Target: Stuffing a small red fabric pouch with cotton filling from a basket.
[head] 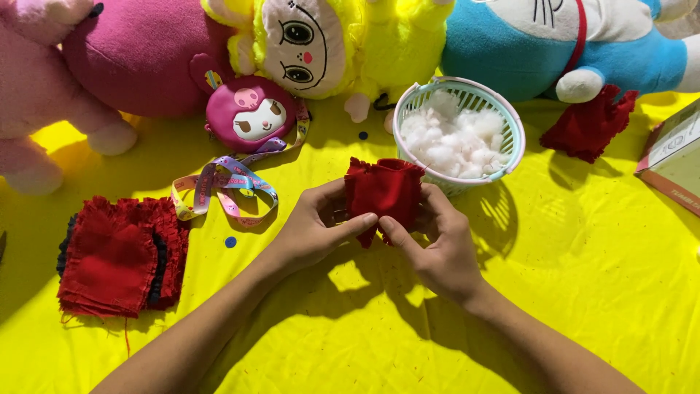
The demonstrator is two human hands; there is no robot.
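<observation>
Both my hands hold a small red fabric pouch with frayed edges, just above the yellow cloth. My left hand grips its left side, thumb pressed on the front. On the right side, my right hand pinches it with thumb and fingers. Right behind the pouch stands a pale green plastic basket filled with white stuffing. A stack of red fabric pieces lies to the left of my left forearm.
Plush toys line the far edge: pink, yellow and blue-white. A pink round purse with a colourful strap lies nearby. Another red fabric piece and a cardboard box sit at right.
</observation>
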